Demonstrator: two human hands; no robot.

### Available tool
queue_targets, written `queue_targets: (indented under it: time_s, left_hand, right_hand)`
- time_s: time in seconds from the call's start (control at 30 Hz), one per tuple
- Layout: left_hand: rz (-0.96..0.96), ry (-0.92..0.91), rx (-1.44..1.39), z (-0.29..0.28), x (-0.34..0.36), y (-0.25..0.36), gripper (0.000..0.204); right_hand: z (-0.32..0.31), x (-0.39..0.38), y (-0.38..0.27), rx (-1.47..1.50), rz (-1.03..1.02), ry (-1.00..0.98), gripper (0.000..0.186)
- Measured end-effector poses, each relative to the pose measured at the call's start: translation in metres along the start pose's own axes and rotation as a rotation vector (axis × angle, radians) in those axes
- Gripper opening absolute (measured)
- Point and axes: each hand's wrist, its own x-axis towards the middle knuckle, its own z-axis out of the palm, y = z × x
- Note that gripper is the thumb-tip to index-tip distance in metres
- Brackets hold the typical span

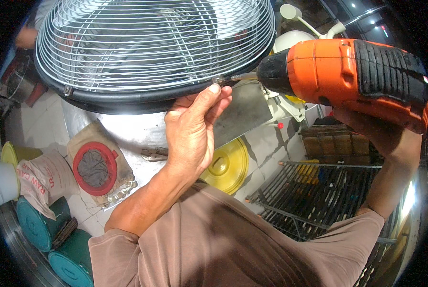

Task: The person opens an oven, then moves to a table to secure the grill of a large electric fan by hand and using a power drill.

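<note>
A wire fan guard [142, 43] with a black rim fills the upper left and centre. My left hand [192, 129] is closed at the rim's front, thumb and fingers pinching a small metal fitting [218, 80] there. My right hand [367, 131] grips an orange-and-black cordless drill [324, 69], held level; its bit points left and meets the fitting by my left fingertips. The drill hides most of the right fingers.
Beneath are a metal worktop [104, 124], red-rimmed item [112, 167] and pliers [154, 154]. A white machine [290, 38] stands behind the drill, a rack [309, 201] lower right, a yellow lid [228, 167], sack [44, 179] and teal buckets [68, 268] below. Another person's hand [25, 38] shows top left.
</note>
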Motion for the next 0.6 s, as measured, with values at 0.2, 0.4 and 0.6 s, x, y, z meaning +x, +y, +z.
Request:
queue_targets:
  time_s: [0.2,0.4,0.6]
  left_hand:
    - [-0.005,-0.010,-0.014,-0.0007,-0.0010,0.0002,0.021]
    - [-0.016,-0.008,-0.013,-0.0008,-0.0013,0.0005,0.020]
    - [-0.025,-0.004,-0.011,-0.0016,-0.0003,0.0013,0.019]
  right_hand:
    - [0.0005,0.0018,-0.0044,0.001,0.002,0.001,0.047]
    - [0.0032,-0.0019,-0.0082,0.001,0.006,0.006,0.048]
    - [0.0017,-0.0063,-0.0098,0.013,0.010,0.026,0.048]
